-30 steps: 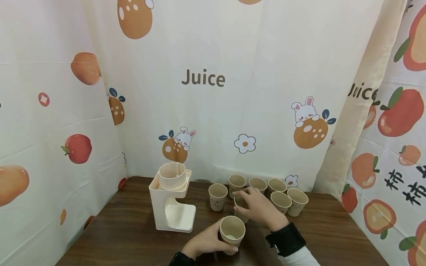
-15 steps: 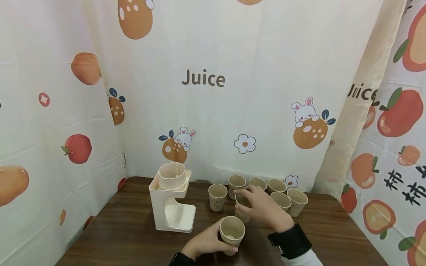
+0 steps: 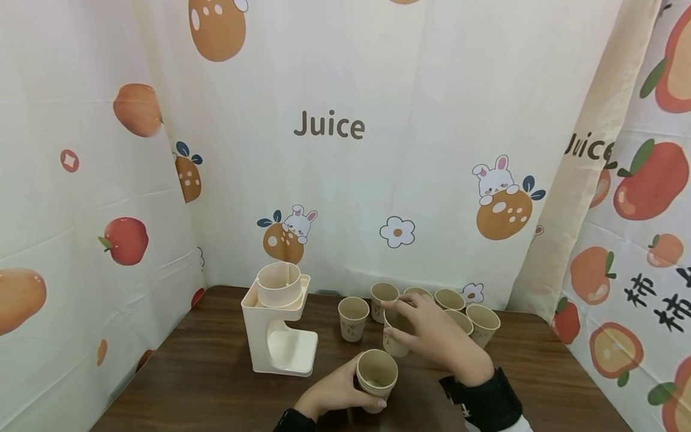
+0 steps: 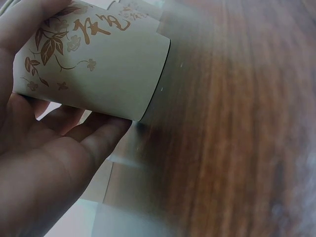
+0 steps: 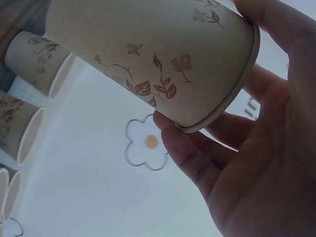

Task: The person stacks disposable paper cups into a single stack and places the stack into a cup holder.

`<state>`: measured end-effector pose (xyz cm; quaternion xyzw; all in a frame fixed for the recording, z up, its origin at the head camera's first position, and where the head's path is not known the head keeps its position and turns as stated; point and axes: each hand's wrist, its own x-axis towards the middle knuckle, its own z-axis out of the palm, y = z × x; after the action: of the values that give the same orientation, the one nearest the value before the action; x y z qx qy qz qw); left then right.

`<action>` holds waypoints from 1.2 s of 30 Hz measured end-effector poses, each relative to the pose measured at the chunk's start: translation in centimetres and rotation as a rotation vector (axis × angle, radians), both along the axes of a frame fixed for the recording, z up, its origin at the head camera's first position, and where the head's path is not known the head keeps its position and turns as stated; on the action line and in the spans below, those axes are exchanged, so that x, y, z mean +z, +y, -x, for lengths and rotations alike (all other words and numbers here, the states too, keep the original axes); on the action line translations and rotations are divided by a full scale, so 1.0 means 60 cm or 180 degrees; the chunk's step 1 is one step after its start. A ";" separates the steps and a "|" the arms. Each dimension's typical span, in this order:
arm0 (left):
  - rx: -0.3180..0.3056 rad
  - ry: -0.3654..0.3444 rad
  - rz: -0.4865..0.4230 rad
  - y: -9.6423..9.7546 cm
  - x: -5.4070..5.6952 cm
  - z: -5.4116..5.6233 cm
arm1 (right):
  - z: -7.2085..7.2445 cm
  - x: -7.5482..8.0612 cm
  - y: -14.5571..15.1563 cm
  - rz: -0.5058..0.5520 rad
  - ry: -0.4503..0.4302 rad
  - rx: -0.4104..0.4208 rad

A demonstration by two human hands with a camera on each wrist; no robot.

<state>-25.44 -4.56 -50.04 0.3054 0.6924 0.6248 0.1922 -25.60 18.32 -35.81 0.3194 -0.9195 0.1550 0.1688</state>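
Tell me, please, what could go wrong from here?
The right hand holds a beige, tapered, flower-printed paper cup near its rim, so it might slip or tilt. A second beige paper cup stands close behind, so it could be knocked over. The left hand grips what look like nested beige paper cups; squeezing too hard might dent them.

Head view bright; wrist views dimmer
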 end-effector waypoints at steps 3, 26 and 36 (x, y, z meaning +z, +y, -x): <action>-0.0024 -0.0015 0.0003 -0.001 0.000 0.001 | -0.011 0.008 -0.003 -0.0015 -0.0009 0.0016; -0.0066 -0.0028 0.0035 0.001 0.000 0.007 | -0.061 0.027 -0.021 -0.0003 -0.0238 0.0312; -0.0052 -0.0107 0.0007 0.001 0.001 0.003 | -0.064 0.017 -0.035 -0.0116 -0.0471 0.0482</action>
<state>-25.61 -4.52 -49.97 0.3003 0.6873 0.6274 0.2092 -21.74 16.19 -34.81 0.3787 -0.9053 0.1737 0.0824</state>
